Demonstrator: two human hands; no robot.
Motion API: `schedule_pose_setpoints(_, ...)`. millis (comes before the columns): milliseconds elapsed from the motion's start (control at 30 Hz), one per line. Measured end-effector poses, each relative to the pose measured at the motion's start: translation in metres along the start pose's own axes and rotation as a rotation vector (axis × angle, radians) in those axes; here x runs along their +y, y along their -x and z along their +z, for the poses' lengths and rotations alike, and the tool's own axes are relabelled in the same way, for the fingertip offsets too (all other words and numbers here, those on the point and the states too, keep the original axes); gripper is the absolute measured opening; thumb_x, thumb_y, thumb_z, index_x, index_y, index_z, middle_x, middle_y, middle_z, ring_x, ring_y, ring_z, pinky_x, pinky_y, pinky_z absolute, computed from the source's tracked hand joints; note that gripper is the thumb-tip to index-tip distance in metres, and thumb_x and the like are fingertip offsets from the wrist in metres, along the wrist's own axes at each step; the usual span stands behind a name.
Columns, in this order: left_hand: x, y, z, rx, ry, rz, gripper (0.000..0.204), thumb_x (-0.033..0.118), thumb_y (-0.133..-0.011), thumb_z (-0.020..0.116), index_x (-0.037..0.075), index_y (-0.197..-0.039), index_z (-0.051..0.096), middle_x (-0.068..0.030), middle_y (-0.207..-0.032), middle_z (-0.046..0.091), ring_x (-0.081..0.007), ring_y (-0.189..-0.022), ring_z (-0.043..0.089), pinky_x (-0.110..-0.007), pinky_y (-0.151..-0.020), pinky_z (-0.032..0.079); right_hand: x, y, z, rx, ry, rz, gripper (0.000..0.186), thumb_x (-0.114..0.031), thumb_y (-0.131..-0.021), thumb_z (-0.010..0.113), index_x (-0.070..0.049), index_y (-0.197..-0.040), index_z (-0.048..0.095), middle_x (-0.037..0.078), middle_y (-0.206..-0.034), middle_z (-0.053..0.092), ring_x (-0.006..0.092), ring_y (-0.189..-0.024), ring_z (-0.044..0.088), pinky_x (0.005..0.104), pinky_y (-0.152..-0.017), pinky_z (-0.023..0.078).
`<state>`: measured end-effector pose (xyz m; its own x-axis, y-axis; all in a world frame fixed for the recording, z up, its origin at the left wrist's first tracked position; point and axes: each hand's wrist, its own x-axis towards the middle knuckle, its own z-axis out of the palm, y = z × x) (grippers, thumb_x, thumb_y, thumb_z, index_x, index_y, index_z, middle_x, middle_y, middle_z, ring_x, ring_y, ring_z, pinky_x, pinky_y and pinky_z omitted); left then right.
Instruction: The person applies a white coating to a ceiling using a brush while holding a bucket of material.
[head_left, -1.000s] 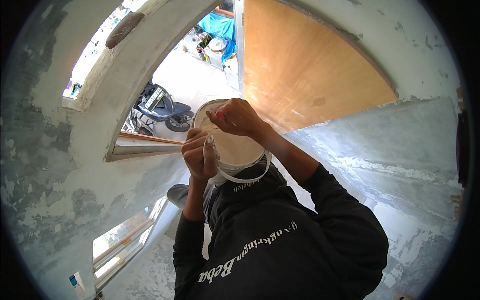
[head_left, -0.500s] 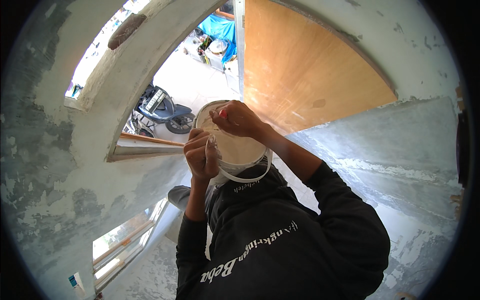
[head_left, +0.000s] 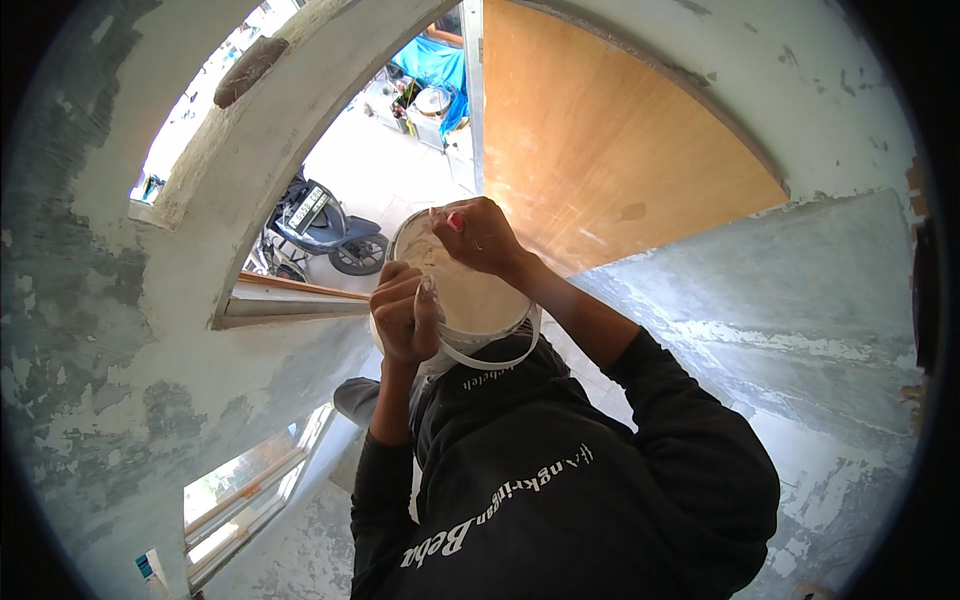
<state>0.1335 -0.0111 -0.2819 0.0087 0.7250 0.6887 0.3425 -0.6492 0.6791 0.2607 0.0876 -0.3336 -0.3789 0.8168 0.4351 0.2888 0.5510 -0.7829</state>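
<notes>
A round white bucket [head_left: 487, 302] with a pale cream paste inside is in front of my body, its white carrying handle [head_left: 492, 357] hanging down on the near side. At the bucket's left rim, my left hand [head_left: 407, 315] is closed, its thumb smeared with white paste. It appears to grip the rim, though the fingers hide the contact. My right hand [head_left: 478, 237] is closed over the bucket's far side. A small bit of a red handle [head_left: 456, 221] shows between its fingers; the rest of that tool is hidden.
A wooden door panel [head_left: 610, 140] stands at the far right of the doorway. Through the opening are a parked motorbike [head_left: 325, 222] and a blue tarp [head_left: 432, 65]. A patchy grey-white wall [head_left: 130, 330] runs along my left, with a window frame [head_left: 255, 495] low down.
My right hand has shifted slightly up and to the right over the bucket. My left hand remains at the rim with almost no movement.
</notes>
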Motion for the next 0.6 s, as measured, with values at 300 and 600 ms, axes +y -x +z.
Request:
schedule_pose_setpoints(300, -0.001, 0.0, 0.0, -0.012, 0.008, -0.004, 0.031, -0.001, -0.076, 0.047, 0.002, -0.046, 0.044, -0.0077, -0.047, 0.043, -0.0216, -0.042, 0.042, -0.034, -0.058, 0.035, -0.018, -0.002, -0.014, 0.13, -0.077, -0.126, 0.033, -0.007, -0.086, 0.051, 0.002, -0.056, 0.039, 0.013, -0.048, 0.039, 0.0261, -0.038, 0.035, 0.0354, -0.042, 0.03)
schedule_pose_setpoints(600, -0.001, -0.001, -0.002, 0.009, 0.02, -0.028, 0.03, -0.001, -0.077, 0.047, 0.001, -0.046, 0.043, -0.0082, -0.047, 0.042, -0.0222, -0.042, 0.041, -0.034, -0.058, 0.035, -0.004, -0.005, -0.005, 0.227, -0.038, -0.02, 0.038, -0.012, -0.088, 0.052, 0.001, -0.053, 0.045, 0.012, -0.045, 0.042, 0.0216, -0.037, 0.039, 0.0332, -0.042, 0.035)
